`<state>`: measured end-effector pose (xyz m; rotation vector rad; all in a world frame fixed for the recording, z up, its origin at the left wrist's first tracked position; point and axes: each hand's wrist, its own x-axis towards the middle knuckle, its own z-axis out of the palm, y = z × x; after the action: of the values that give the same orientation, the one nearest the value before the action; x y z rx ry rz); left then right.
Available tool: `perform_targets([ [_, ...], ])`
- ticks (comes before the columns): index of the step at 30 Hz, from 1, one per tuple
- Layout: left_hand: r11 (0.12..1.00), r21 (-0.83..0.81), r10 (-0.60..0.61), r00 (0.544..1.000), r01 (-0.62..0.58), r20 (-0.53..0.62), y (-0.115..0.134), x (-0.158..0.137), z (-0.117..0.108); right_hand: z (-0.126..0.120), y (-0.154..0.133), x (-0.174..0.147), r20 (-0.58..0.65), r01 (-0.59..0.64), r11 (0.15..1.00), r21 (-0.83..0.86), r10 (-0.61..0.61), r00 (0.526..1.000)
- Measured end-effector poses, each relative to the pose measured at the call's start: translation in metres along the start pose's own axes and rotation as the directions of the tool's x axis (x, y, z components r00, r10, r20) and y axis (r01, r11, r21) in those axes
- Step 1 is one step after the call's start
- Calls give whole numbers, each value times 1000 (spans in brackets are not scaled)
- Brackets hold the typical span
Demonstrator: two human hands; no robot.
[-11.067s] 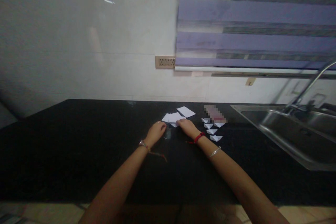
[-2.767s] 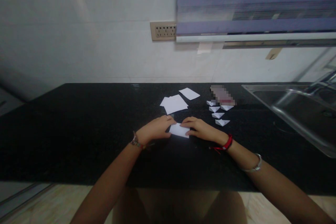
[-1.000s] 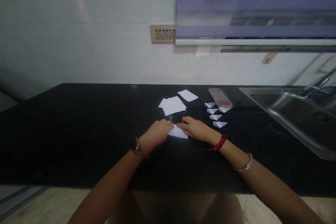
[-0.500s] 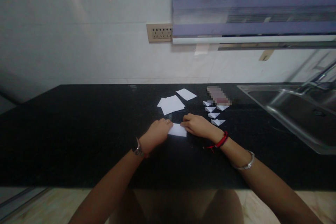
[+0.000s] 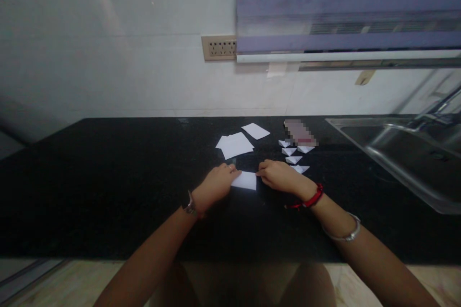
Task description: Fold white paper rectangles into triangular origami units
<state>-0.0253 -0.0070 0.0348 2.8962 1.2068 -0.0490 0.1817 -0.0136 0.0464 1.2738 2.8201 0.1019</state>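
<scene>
A small white sheet of paper (image 5: pixel 245 181) lies on the black countertop (image 5: pixel 126 192) between my hands. My left hand (image 5: pixel 218 180) has its fingers closed on the paper's left end, the thumb along the top edge. At the upper right corner of the paper, my right hand (image 5: pixel 278 175) pinches the edge with its fingertips. Just beyond my hands rest several loose white sheets (image 5: pixel 236 145), overlapping in a pile. One more white sheet (image 5: pixel 255 130) lies apart behind them. Several small folded paper pieces (image 5: pixel 293 159) sit beyond my right hand, the nearest partly hidden by it.
A pixelated flat, pinkish object (image 5: pixel 301 132) lies behind the folded pieces. At the right, a metal sink (image 5: pixel 403 163) with a faucet (image 5: pixel 437 109) is set into the counter. On the tiled wall are a socket panel (image 5: pixel 219 48) and a purple-striped blind (image 5: pixel 342 5).
My right hand has slid rightward along the paper's top edge to its corner, baring more of the sheet. The left hand stays at the left end, its thumb slightly farther in.
</scene>
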Motion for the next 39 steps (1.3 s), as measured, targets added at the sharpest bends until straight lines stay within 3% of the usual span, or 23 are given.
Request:
perform_targets([
  [4,1000,10,5,1000,-5,-12,-3,2,6,-1,-1,1,-21,-21,1000,-3,21,1000],
  [10,1000,-1,19,999,-19,-28,-4,3,8,3,0,3,-192,52,995,85,-35,981],
  [13,1000,-14,5,1000,-6,-29,-4,3,9,8,0,4,-151,84,987,134,-63,987],
  [20,996,-61,-69,997,68,-28,-6,-1,5,9,-3,5,-84,28,986,166,-14,996],
  [34,985,64,-161,987,161,3,-8,-4,-1,6,-3,4,-45,42,990,137,-36,998],
  [39,979,-77,-195,979,191,-58,-17,3,8,12,-3,6,-91,17,987,163,-2,996],
])
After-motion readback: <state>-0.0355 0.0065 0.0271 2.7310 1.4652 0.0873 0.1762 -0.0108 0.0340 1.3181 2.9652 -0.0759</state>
